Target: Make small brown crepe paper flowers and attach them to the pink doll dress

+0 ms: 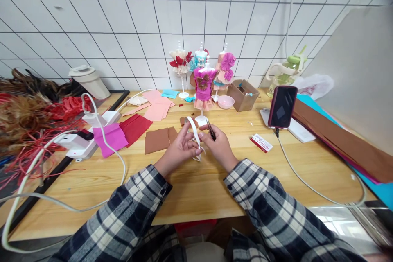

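A thin white strip [194,131], like ribbon or tape, curves between my hands. My left hand [184,144] holds it, with the fingers bent around its lower end. A dark slim tool [211,130], perhaps tweezers, sticks up from my right hand [216,144], whose thumb and index finger also come close to the strip. Just beyond my hands stands a small white dress form [202,120] wearing a magenta top [204,86] with a brown bow and a peach skirt. Brown paper sheets [156,141] lie left of my left hand.
Several decorated dress forms [181,67], a pink bowl [226,102] and a box [244,96] stand at the back. A phone [282,107] stands right, cable trailing. Coloured sheets [158,106], power strips [80,148] and feathers [27,110] are left; a bottle [287,71] is back right.
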`<state>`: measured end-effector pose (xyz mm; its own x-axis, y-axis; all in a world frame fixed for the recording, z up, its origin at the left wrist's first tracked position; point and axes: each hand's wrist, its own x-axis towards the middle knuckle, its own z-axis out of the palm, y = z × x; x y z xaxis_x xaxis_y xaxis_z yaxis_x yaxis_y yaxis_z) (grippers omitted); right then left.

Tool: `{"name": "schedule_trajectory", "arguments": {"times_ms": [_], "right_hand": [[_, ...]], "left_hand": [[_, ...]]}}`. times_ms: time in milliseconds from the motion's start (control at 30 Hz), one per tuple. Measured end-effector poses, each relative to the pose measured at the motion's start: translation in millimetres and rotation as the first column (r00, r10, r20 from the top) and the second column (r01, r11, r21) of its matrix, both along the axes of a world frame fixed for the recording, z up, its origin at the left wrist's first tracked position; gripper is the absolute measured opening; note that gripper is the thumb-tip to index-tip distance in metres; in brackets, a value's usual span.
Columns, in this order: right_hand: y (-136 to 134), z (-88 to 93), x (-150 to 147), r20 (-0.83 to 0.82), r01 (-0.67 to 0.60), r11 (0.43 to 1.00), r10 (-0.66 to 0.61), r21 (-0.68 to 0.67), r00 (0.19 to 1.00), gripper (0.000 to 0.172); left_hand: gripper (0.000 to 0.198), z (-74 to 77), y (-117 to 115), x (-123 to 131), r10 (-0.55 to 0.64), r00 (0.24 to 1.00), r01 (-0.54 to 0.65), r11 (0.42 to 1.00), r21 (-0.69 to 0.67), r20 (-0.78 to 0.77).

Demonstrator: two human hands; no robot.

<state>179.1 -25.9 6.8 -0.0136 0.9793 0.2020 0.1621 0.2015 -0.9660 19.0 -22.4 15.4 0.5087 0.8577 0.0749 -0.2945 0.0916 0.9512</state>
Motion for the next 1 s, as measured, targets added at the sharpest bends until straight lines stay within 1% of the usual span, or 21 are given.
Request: {"name": "schedule_trajectory", "arguments": {"times_ms": [67, 133, 200, 267, 400, 500, 567, 700, 767, 833, 900, 1000], "right_hand": [[-1.2, 1.7, 0.7, 0.021, 0.051, 0.999, -0.051, -0.014, 0.998, 0.031], [-1.5, 2.9, 1.8, 0.050, 0.059, 0.998, -0.058, -0.026, 0.997, 0.032], [-0.5, 2.6, 3.0, 0.082, 0.045, 0.998, -0.041, -0.041, 0.996, 0.030], [1.2, 1.0, 3.9, 0.120, 0.041, 0.998, -0.036, -0.043, 0.992, 0.028], [3.1, -3.0, 4.7, 0.248, 0.041, 0.999, -0.037, -0.011, 0.968, 0.026], [2.8, -5.0, 5.2, 0.316, 0.018, 1.000, -0.024, 0.023, 0.948, 0.023], [2.7, -6.0, 5.8, 0.335, -0.004, 0.999, -0.010, 0.040, 0.942, 0.022], [3.3, -5.9, 7.3, 0.308, -0.015, 0.999, 0.003, 0.036, 0.951, 0.023], [3.6, -5.4, 7.2, 0.262, -0.013, 1.000, 0.011, 0.006, 0.965, 0.023], [4.1, -5.6, 6.1, 0.211, -0.018, 0.999, 0.023, -0.028, 0.977, 0.025], [4.7, -6.7, 4.8, 0.184, -0.019, 0.999, 0.028, -0.049, 0.983, 0.027], [5.5, -7.7, 4.8, 0.137, 0.005, 0.999, 0.000, -0.036, 0.991, 0.030]], "left_hand": [[0.102, -1.5, -4.4, 4.0, -0.056, 0.998, 0.056, 0.998, -0.015, -0.013], [0.093, -1.4, -6.6, 6.2, -0.093, 0.996, 0.092, 0.995, -0.027, -0.017], [0.080, -0.8, -6.2, 6.6, -0.105, 0.994, 0.103, 0.994, -0.048, -0.037], [0.073, -1.6, -3.9, 6.0, -0.098, 0.992, 0.094, 0.994, -0.059, -0.079], [0.077, -8.1, 0.2, 4.9, -0.076, 0.987, 0.073, 0.997, -0.023, -0.143], [0.080, -11.7, -1.0, 5.7, -0.098, 0.981, 0.094, 0.995, -0.028, -0.165], [0.082, -11.4, -3.5, 6.9, -0.109, 0.972, 0.107, 0.994, -0.022, -0.209], [0.078, -8.4, -8.0, 9.7, -0.052, 0.936, 0.080, 0.995, 0.065, -0.349], [0.076, -8.5, -8.5, 10.4, -0.043, 0.927, 0.088, 0.991, 0.103, -0.371], [0.076, -9.9, -7.6, 10.3, -0.061, 0.925, 0.112, 0.987, 0.115, -0.374], [0.076, -11.1, -6.0, 9.8, -0.082, 0.926, 0.125, 0.988, 0.094, -0.368], [0.071, -9.3, -3.0, 8.5, -0.101, 0.942, 0.109, 0.994, 0.006, -0.319]]}}
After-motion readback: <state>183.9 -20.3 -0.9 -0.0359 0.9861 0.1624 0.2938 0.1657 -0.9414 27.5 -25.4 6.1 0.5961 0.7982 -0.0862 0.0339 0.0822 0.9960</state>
